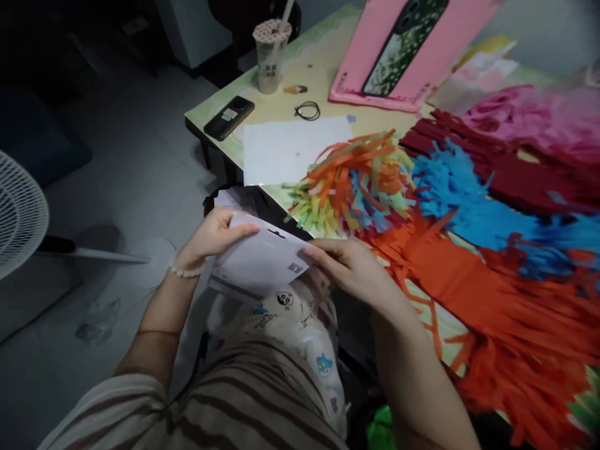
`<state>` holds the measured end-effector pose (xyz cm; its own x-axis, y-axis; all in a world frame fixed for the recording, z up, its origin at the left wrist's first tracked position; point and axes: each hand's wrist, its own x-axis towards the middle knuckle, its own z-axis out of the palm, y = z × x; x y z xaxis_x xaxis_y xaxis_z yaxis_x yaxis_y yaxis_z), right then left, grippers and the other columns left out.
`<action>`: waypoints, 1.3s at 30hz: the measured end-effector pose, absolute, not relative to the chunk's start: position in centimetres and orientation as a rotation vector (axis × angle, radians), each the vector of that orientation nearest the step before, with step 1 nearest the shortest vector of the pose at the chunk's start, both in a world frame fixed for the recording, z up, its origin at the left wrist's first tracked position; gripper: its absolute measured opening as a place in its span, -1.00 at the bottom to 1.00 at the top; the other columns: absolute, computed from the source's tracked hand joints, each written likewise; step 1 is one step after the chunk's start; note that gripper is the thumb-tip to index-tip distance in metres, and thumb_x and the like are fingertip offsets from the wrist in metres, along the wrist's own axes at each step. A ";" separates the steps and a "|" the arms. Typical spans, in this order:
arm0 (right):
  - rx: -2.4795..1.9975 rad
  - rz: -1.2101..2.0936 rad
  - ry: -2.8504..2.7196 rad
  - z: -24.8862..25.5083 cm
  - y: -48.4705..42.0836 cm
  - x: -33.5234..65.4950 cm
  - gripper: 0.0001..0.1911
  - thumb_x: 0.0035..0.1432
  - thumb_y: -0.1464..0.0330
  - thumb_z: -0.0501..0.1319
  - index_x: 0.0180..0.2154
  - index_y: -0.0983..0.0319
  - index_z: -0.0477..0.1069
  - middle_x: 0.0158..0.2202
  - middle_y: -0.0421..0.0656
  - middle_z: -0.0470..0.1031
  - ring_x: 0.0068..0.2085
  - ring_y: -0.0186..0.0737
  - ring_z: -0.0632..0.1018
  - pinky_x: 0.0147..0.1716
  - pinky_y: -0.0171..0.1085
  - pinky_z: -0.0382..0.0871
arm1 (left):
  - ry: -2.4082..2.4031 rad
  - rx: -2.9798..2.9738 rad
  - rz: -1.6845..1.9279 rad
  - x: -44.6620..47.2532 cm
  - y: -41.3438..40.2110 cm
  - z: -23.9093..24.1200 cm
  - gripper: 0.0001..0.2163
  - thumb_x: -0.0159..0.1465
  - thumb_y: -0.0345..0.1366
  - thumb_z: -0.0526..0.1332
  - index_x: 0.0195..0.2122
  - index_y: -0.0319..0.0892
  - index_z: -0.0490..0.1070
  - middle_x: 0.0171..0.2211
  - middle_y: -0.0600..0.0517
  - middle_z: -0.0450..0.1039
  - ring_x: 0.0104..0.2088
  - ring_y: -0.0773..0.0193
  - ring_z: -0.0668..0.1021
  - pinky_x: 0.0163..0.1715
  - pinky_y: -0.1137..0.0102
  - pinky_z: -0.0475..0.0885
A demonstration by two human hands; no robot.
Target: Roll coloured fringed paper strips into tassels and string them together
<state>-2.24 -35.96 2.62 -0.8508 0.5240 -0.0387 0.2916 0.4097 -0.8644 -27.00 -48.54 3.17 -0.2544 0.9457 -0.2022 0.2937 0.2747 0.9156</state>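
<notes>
Down over the person's lap, both hands grip a flat white packet (262,259) with a hang-hole at its top edge and a small grey mark near one corner. The left hand (210,237) holds the packet's left end, its fingers (241,229) curled over the upper edge, a bead bracelet (186,271) at the wrist. The right hand (349,265) pinches the right end, fingers closed narrow on the corner. Whether anything is inside the packet cannot be told; it looks thin and sealed.

Beside the hands stands the tabletop (319,62), pale yellow-green. At its far corner a lidded drink cup (270,53) stands upright with a straw in it; how full it is cannot be seen. Near the cup lie a dark phone (229,117), a black hair tie (307,110) and a white sheet (293,149). A pink stand (370,56) leans behind them with a second phone (404,44) propped against it. Fringed paper strips cover the rest: a mixed orange, yellow and green heap (351,181), blue fringe (459,187), dark red strips (506,169), pink ones (534,119) and a long red-orange sheet (492,294). On the floor at left stands a white fan (19,212).
</notes>
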 end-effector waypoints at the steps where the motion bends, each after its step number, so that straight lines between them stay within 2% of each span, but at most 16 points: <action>1: -0.714 1.373 -2.455 3.0 -35.3 -3.2 -0.65 0.34 0.09 0.21 -0.30 0.15 0.66 -0.38 -0.16 0.66 -0.38 -0.15 0.61 -0.35 -0.23 0.40 | 1.756 1.118 0.981 -27.9 -48.8 2.6 -0.63 0.23 0.01 0.34 -0.38 -0.27 0.59 -0.40 -0.02 0.59 -0.40 0.28 0.53 -0.42 0.45 0.39; 4: -0.773 1.140 -2.393 4.0 -31.9 -6.5 -0.78 0.27 0.18 0.28 -0.22 0.12 0.65 -0.25 -0.12 0.70 -0.26 -0.07 0.66 -0.19 -0.13 0.48 | 1.817 1.244 0.989 -30.2 -48.5 1.1 -0.68 0.25 -0.03 0.31 -0.36 -0.24 0.57 -0.25 -0.07 0.59 -0.24 0.22 0.57 -0.21 0.38 0.46; 6: -0.806 1.071 -2.276 4.2 -28.4 -9.4 -0.84 0.25 0.27 0.27 -0.19 0.14 0.61 -0.23 -0.10 0.69 -0.24 -0.08 0.65 -0.16 -0.10 0.50 | 1.815 1.399 1.002 -31.5 -47.3 0.5 -0.72 0.24 -0.07 0.31 -0.35 -0.22 0.56 -0.11 -0.10 0.57 -0.13 0.20 0.57 -0.02 0.31 0.46; 9: -0.806 1.215 -2.034 3.0 -22.1 -14.9 -0.84 0.23 0.45 0.19 -0.16 0.18 0.48 -0.14 -0.06 0.65 -0.22 -0.18 0.63 -0.19 -0.15 0.52 | 1.611 1.477 0.922 -33.4 -44.3 0.7 -0.74 0.23 -0.08 0.35 -0.27 -0.21 0.59 0.04 -0.14 0.56 -0.05 0.17 0.59 0.06 0.28 0.44; 11: -0.926 1.138 -2.031 1.4 -18.6 -18.3 -0.75 0.17 0.55 0.15 -0.12 0.20 0.41 -0.10 -0.04 0.61 -0.22 -0.20 0.61 -0.18 -0.15 0.51 | 1.448 1.446 0.880 -34.5 -42.0 1.1 -0.68 0.20 -0.11 0.38 -0.10 -0.20 0.61 0.06 -0.14 0.58 0.00 0.15 0.60 0.07 0.31 0.44; 14: -1.180 0.818 -2.282 -1.2 -16.0 -21.6 -0.64 0.03 0.64 0.12 -0.13 0.25 0.38 -0.13 0.01 0.58 -0.20 -0.09 0.57 -0.12 -0.06 0.49 | 1.409 1.352 0.880 -35.8 -39.0 0.9 -0.51 0.17 -0.15 0.41 0.11 -0.21 0.57 0.04 -0.13 0.61 0.04 0.12 0.60 0.05 0.34 0.43; 16: -1.234 0.641 -2.426 -2.5 -15.8 -22.4 -0.62 0.01 0.65 0.10 -0.12 0.28 0.39 -0.14 0.08 0.57 -0.16 0.00 0.55 -0.07 -0.02 0.45 | 1.429 1.254 0.869 -36.3 -37.6 0.0 -0.51 0.14 -0.18 0.42 0.09 -0.24 0.58 0.08 -0.16 0.60 0.02 0.13 0.60 -0.01 0.35 0.44; 19: -1.192 0.507 -2.548 -3.8 -16.6 -22.6 -0.58 0.05 0.65 0.08 -0.04 0.33 0.39 -0.04 0.20 0.54 -0.07 0.09 0.51 -0.01 -0.02 0.39 | 1.489 1.129 0.834 -36.8 -36.7 -1.8 -0.52 0.11 -0.22 0.41 0.07 -0.26 0.59 0.16 -0.18 0.56 -0.03 0.15 0.60 -0.04 0.35 0.43; 22: -1.142 0.476 -2.597 -4.3 -17.2 -22.8 -0.57 0.10 0.63 0.05 0.02 0.37 0.38 0.04 0.26 0.48 -0.03 0.14 0.48 0.01 -0.04 0.35 | 1.529 1.103 0.843 -37.0 -36.7 -3.0 -0.47 0.11 -0.24 0.41 0.14 -0.23 0.56 0.21 -0.17 0.53 0.01 0.16 0.59 0.00 0.34 0.42; 26: -1.156 0.450 -2.630 -4.4 -17.1 -23.5 -0.56 0.16 0.63 -0.01 0.06 0.41 0.36 0.05 0.31 0.44 -0.06 0.16 0.48 0.00 0.00 0.33 | 1.481 1.040 0.899 -37.0 -36.7 -3.1 -0.59 0.12 -0.28 0.41 0.03 -0.21 0.62 0.22 -0.16 0.52 -0.05 0.17 0.61 -0.05 0.34 0.46; 31: -1.177 0.428 -2.648 -4.5 -16.7 -23.9 -0.56 0.14 0.63 0.00 0.03 0.42 0.41 0.02 0.31 0.46 -0.10 0.14 0.47 -0.06 -0.04 0.33 | 1.500 0.988 0.923 -36.7 -36.5 -2.8 -0.64 0.10 -0.31 0.42 -0.04 -0.19 0.65 0.06 -0.13 0.62 -0.13 0.18 0.63 -0.10 0.34 0.49; 35: -1.164 0.425 -2.661 -4.4 -16.7 -23.8 -0.55 0.13 0.63 0.00 0.02 0.39 0.43 -0.05 0.25 0.52 -0.13 0.12 0.44 -0.07 -0.05 0.33 | 1.506 0.966 0.935 -36.6 -36.4 -2.9 -0.64 0.08 -0.32 0.42 -0.06 -0.20 0.65 0.05 -0.12 0.63 -0.15 0.19 0.62 -0.15 0.36 0.49; 39: -1.138 0.434 -2.666 -4.3 -16.9 -23.4 -0.54 0.10 0.64 0.02 0.01 0.38 0.45 -0.12 0.22 0.55 -0.08 0.16 0.43 -0.03 -0.03 0.33 | 1.508 0.943 0.938 -36.6 -36.5 -2.9 -0.62 0.09 -0.33 0.42 -0.03 -0.23 0.64 0.05 -0.13 0.63 -0.21 0.24 0.60 -0.22 0.40 0.47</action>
<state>-23.39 -16.92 -4.31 -0.6798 0.7294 0.0763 0.6674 0.6585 -0.3478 -36.62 -36.50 -2.90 -0.1122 0.9238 -0.3662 0.0794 0.3756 0.9234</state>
